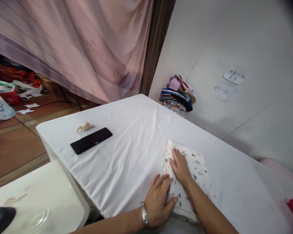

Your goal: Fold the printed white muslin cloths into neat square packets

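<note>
A folded white cloth (197, 172) printed with small plant-like and dotted motifs lies on the white-covered table, its layers showing along the left edge. My right hand (182, 167) rests flat on its upper left part, fingers stretched out and thumb apart. Closer to me, my left hand (160, 198), with a silver bracelet at the wrist, touches the cloth's left edge. Its fingers are slightly bent and spread, the thumb lying over the fabric. My right forearm covers part of the cloth's near side.
A black phone (91, 140) and a small beige bundle (86, 126) lie on the table's left part. Stacked clothes (177, 94) stand beyond the far edge by the wall (246, 39). A pink curtain (100, 42) hangs behind. A white surface (46, 195) adjoins at lower left.
</note>
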`<action>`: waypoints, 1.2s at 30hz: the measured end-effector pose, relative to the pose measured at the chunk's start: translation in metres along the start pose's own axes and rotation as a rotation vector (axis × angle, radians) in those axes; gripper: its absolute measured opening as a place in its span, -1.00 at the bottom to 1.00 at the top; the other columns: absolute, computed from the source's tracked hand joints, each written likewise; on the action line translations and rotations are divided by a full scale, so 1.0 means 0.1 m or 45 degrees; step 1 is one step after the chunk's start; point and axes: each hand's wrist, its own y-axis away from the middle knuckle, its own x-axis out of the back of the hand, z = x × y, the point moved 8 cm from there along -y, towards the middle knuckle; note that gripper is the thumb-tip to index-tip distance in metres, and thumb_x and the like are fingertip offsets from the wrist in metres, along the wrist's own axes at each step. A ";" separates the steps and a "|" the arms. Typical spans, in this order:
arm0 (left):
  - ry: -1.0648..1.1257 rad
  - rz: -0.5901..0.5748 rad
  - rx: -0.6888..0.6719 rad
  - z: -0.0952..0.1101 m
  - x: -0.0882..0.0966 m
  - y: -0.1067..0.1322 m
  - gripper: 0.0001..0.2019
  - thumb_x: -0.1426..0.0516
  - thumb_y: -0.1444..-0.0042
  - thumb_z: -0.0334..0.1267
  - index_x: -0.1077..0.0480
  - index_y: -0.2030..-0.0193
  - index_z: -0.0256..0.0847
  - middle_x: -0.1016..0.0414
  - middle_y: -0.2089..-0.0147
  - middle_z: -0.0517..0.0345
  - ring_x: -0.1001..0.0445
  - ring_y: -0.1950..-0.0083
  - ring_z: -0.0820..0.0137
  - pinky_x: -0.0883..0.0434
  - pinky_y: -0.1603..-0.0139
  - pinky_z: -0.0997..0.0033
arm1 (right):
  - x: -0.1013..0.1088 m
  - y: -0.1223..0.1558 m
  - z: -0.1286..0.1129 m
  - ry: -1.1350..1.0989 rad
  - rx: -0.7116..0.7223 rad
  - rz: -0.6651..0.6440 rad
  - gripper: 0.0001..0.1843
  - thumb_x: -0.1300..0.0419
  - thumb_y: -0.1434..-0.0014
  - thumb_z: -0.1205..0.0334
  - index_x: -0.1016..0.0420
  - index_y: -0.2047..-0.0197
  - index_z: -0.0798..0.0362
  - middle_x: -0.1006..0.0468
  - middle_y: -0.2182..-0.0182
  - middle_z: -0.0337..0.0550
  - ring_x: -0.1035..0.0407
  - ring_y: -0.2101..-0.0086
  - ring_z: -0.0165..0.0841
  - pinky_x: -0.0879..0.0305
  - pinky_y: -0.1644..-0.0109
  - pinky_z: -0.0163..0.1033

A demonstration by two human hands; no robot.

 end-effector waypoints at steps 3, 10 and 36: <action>-0.010 0.028 -0.015 0.01 0.01 -0.01 -0.58 -0.02 -0.07 -0.33 -0.09 -0.09 -0.18 -0.36 -0.02 0.01 -0.20 -0.17 0.27 -0.12 -0.21 -0.02 | 0.03 -0.03 0.01 -0.045 -0.044 -0.035 -0.38 0.18 -0.21 -0.05 -0.08 -0.23 0.13 -0.04 -0.23 -0.04 0.14 -0.22 -0.22 0.22 -0.24 0.04; -0.099 0.054 -0.040 0.03 -0.01 -0.02 -0.63 0.02 -0.07 -0.42 -0.11 -0.06 -0.18 -0.40 0.04 0.04 -0.24 -0.14 0.29 -0.14 -0.20 -0.04 | 0.27 -0.38 0.07 -0.100 -0.097 0.057 -0.41 0.22 -0.23 -0.01 -0.05 -0.23 0.11 -0.02 -0.23 -0.04 0.18 -0.22 -0.24 0.14 -0.24 -0.03; -0.279 -0.044 -0.093 0.19 -0.01 -0.08 -0.62 0.00 -0.08 -0.36 -0.15 -0.07 -0.18 -0.46 0.16 0.05 -0.28 -0.09 0.23 -0.13 -0.15 -0.05 | 0.19 -0.15 -0.12 -0.343 -0.112 0.016 -0.42 0.04 -0.14 0.02 -0.13 -0.19 0.08 -0.13 -0.19 -0.01 0.04 -0.19 -0.23 0.09 -0.23 -0.06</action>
